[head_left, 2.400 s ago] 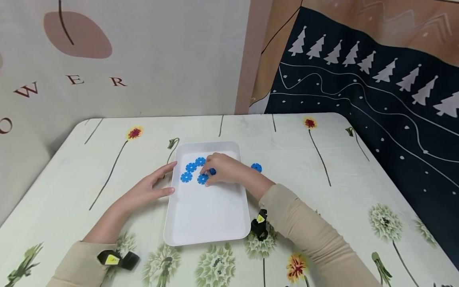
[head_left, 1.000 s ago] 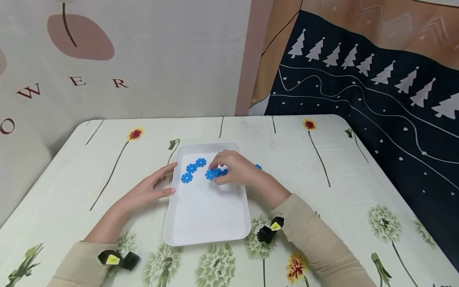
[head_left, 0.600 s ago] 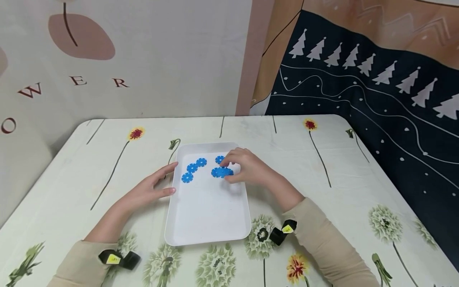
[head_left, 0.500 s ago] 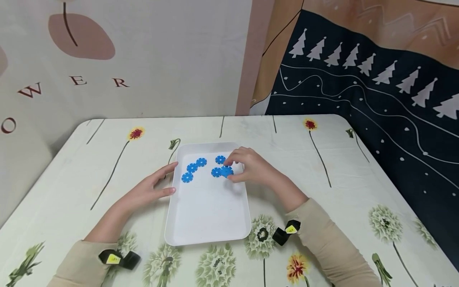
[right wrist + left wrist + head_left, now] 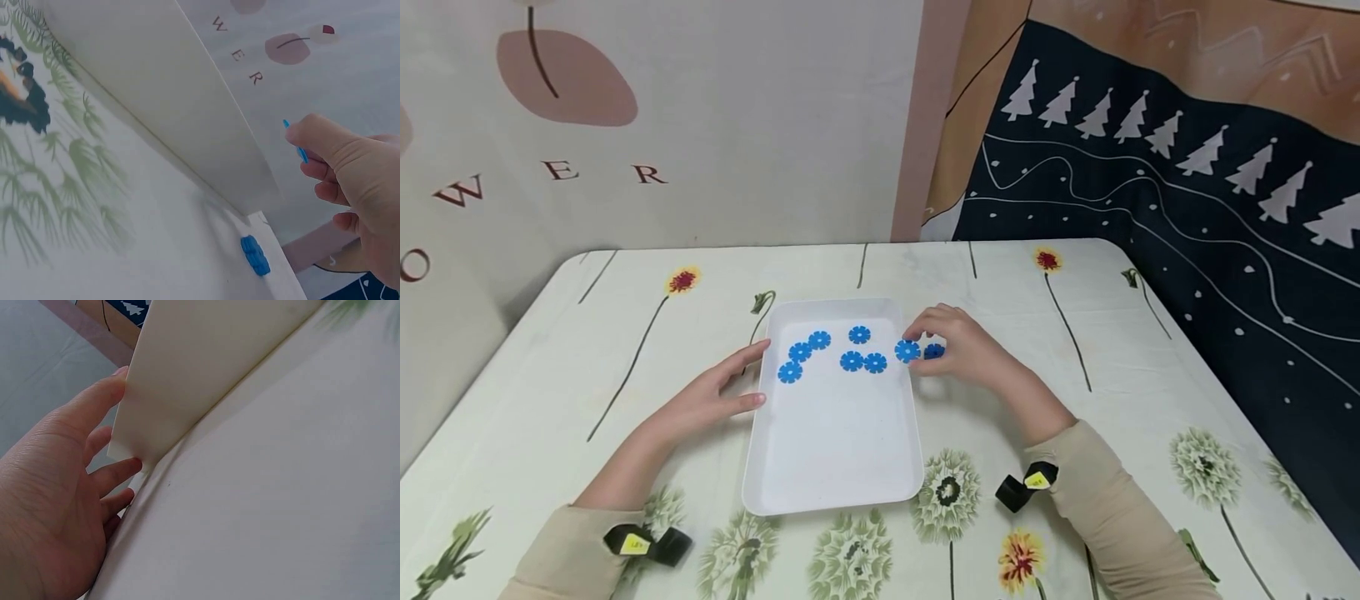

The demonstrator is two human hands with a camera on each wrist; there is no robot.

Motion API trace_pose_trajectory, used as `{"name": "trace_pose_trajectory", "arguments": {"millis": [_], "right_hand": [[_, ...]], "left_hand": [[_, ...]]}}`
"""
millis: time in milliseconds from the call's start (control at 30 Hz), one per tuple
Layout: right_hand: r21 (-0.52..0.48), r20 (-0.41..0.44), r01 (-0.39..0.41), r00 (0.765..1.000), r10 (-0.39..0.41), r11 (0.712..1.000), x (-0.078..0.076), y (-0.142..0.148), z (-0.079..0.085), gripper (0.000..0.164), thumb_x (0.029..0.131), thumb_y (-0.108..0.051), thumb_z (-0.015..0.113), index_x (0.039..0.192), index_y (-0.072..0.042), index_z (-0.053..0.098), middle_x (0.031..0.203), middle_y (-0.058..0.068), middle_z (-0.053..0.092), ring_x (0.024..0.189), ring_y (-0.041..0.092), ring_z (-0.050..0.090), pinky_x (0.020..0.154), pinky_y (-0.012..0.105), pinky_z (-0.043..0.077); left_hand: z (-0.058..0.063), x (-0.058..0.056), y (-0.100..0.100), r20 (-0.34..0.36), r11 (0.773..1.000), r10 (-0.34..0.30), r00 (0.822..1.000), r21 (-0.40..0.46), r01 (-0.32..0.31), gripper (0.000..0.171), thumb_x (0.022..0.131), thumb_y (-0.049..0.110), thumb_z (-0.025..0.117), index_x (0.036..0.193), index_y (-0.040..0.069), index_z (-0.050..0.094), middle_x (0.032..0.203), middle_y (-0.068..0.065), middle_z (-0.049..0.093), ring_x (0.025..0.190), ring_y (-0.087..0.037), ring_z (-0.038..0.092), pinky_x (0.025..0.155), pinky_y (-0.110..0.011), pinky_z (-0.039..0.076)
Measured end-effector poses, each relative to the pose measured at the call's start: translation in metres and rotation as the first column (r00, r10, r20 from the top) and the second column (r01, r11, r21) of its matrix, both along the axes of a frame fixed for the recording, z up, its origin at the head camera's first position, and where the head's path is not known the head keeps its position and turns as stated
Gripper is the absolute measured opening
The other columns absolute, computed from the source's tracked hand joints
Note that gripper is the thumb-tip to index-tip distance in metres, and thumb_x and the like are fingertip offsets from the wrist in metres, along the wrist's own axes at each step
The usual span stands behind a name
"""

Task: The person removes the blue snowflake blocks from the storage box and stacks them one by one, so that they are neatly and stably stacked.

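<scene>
My right hand (image 5: pixel 958 346) pinches a blue flower-shaped disc (image 5: pixel 907 351) by its edge, over the right rim of a white tray (image 5: pixel 835 450). In the right wrist view, the pinched disc (image 5: pixel 303 154) shows edge-on, above the tray's wall (image 5: pixel 162 94). My left hand (image 5: pixel 715 396) touches the tray's left side with fingers spread. Three matching discs form a slanting line at the tray's left, the middle one (image 5: pixel 801 352) between the others. Three more lie at right, including an upper disc (image 5: pixel 860 334) and a lower disc (image 5: pixel 876 362).
Just outside the tray's right side, a blue piece (image 5: pixel 934 352) lies on the flowered tablecloth (image 5: pixel 1097 350), partly behind my right hand. It looks thick, like stacked discs, in the right wrist view. A white printed cloth (image 5: pixel 760 125) hangs behind the table.
My right hand has picked up a disc from the tray's middle and carried it right to the rim, uncovering the discs at right. My left hand has stayed put.
</scene>
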State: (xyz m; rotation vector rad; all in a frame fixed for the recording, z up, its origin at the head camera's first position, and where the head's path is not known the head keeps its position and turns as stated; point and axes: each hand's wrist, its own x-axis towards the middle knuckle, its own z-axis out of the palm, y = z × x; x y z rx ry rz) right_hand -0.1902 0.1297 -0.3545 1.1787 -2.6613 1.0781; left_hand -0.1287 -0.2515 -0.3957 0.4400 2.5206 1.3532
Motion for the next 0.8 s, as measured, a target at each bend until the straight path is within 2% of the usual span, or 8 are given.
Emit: {"name": "trace_pose_trajectory", "arguments": {"millis": [433, 633, 800], "right_hand": [[-0.017, 0.026, 0.061, 0.998, -0.061, 0.998, -0.006, 0.025, -0.01, 0.022, 0.077, -0.012, 0.08, 0.097, -0.008, 0.07, 0.097, 0.0, 0.063, 0.09, 0.025, 0.053, 0.079, 0.046, 0.046], [0.006, 0.025, 0.076, 0.997, -0.076, 0.997, -0.009, 0.031, -0.018, 0.022, 0.077, -0.012, 0.079, 0.097, -0.007, 0.071, 0.097, 0.001, 0.064, 0.089, 0.024, 0.054, 0.079, 0.043, 0.046], [0.039, 0.038, 0.124, 0.991, -0.126, 0.992, -0.012, 0.033, -0.024, 0.023, 0.077, -0.013, 0.079, 0.098, -0.007, 0.071, 0.097, 0.0, 0.063, 0.091, 0.02, 0.052, 0.08, 0.039, 0.044]], "left_hand": [[-0.001, -0.001, -0.001, -0.01, 1.0, -0.011, 1.0, 0.01, 0.011, 0.076, 0.089, 0.025, 0.07, 0.152, 0.02, 0.028, 0.156, -0.013, 0.022, 0.141, -0.04, 0.016, 0.105, -0.064, 0.019], [-0.001, -0.001, -0.001, -0.008, 1.0, -0.007, 1.0, -0.001, 0.007, 0.077, 0.089, 0.025, 0.07, 0.153, 0.02, 0.027, 0.155, -0.014, 0.022, 0.14, -0.041, 0.016, 0.105, -0.064, 0.019], [-0.001, 0.0, 0.0, -0.005, 1.0, -0.002, 1.0, 0.001, 0.002, 0.077, 0.089, 0.026, 0.07, 0.152, 0.02, 0.028, 0.155, -0.014, 0.023, 0.141, -0.04, 0.016, 0.105, -0.065, 0.019]]}}
